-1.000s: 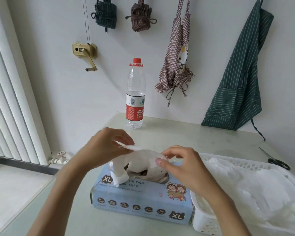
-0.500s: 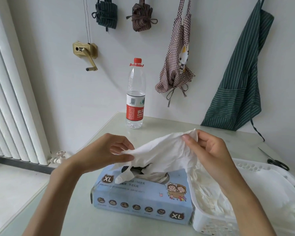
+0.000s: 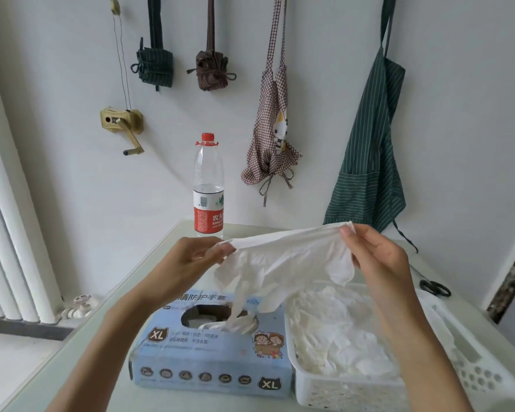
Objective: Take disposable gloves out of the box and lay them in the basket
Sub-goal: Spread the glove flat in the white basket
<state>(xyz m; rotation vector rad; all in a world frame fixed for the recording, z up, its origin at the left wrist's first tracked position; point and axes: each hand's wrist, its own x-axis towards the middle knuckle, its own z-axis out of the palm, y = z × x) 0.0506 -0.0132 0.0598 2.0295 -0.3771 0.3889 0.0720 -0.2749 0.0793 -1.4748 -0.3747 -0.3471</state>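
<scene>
A white disposable glove (image 3: pixel 286 257) is stretched in the air between both hands, above the box and the basket's left side. My left hand (image 3: pixel 188 263) pinches its left end and my right hand (image 3: pixel 375 257) pinches its right end. One glove finger still trails down into the oval opening of the light blue glove box (image 3: pixel 208 358), which lies flat on the table. Right beside the box stands a white perforated plastic basket (image 3: pixel 470 373) holding a heap of white gloves (image 3: pixel 336 331).
A water bottle with a red cap (image 3: pixel 208 185) stands at the table's far edge by the wall. Black scissors (image 3: pixel 434 288) lie behind the basket on the right. Aprons hang on the wall. A white radiator (image 3: pixel 9 233) stands to the left.
Both hands have lifted the glove out of the box and spread it wide. My right hand moved up and to the right, over the basket.
</scene>
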